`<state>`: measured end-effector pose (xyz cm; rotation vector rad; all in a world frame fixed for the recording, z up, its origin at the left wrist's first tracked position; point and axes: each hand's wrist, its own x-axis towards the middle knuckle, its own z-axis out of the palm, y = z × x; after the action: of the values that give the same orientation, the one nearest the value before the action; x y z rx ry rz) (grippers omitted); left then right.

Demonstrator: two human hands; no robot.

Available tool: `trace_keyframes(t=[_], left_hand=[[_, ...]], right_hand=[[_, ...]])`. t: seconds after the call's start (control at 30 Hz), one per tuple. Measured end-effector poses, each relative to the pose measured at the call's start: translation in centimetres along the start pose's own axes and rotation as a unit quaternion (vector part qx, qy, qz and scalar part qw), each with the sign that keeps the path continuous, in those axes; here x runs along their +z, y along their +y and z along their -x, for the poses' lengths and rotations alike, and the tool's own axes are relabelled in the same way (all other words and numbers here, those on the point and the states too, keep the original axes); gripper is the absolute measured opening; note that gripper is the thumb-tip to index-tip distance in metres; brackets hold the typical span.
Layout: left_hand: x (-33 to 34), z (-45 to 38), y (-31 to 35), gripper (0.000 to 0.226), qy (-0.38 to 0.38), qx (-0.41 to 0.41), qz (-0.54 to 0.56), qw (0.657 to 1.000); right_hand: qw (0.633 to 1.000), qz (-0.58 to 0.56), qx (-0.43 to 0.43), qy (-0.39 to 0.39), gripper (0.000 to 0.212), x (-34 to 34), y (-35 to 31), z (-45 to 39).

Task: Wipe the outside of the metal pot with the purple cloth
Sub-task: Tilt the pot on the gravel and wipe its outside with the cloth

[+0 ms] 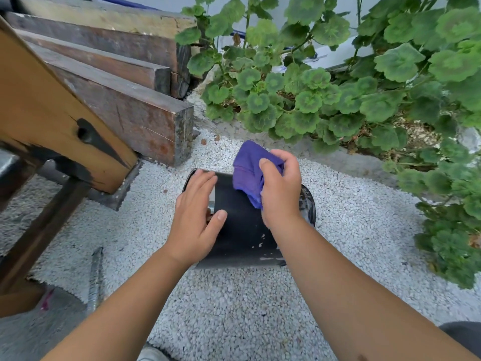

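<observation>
Two bare forearms reach forward over white pea gravel (234, 308), which lies open on the near side of both hands. Between the hands a dark cylindrical metal pot (242, 225) lies on its side on the gravel, one circular end toward the left fingertips and the other just beyond the right wrist; pale flecks mark its near wall, and no label or writing can be read on it. The left hand (197, 217) rests flat on the pot's left part, fingers straight and slightly spread, thumb lying across the wall, clasping nothing. The right hand (279, 188) has its fingers curled round a bunched purple cloth (247, 173), which touches the top of the pot's wall and rises past the knuckles. Left of the left fingers stand weathered dark wooden beams (125, 100). Beyond the right fingers spreads a round-leaved green plant (338, 100), near the cloth but apart from it
</observation>
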<state>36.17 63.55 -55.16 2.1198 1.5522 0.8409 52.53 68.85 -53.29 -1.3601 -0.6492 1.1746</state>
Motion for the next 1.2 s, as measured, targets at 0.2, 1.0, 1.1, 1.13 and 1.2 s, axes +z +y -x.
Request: trace_keyframes(t=[0.2, 1.0, 1.1, 1.13, 1.2], left_hand=[[0.5, -0.4, 0.4, 0.083, -0.001, -0.015, 0.022, 1.000], [0.3, -0.9, -1.8, 0.086, 0.022, -0.029, 0.068, 0.997], [0.2, -0.7, -2.2, 0.085, 0.021, -0.051, 0.052, 0.997], [0.2, -0.7, -2.2, 0.084, 0.020, -0.055, 0.048, 0.997], [0.2, -0.9, -2.1, 0.077, 0.020, -0.065, 0.046, 0.997]], right_hand=[[0.991, 0.134, 0.029, -0.005, 0.012, -0.4, 0.3, -0.3], [0.768, 0.519, -0.357, -0.116, 0.039, -3.1, 5.5, 1.8], [0.783, 0.546, -0.283, -0.095, 0.043, -5.5, 5.3, -0.1], [0.787, 0.550, -0.263, -0.093, 0.041, -6.1, 5.3, -0.6], [0.794, 0.556, -0.231, -0.085, 0.039, -6.9, 5.4, -1.3]])
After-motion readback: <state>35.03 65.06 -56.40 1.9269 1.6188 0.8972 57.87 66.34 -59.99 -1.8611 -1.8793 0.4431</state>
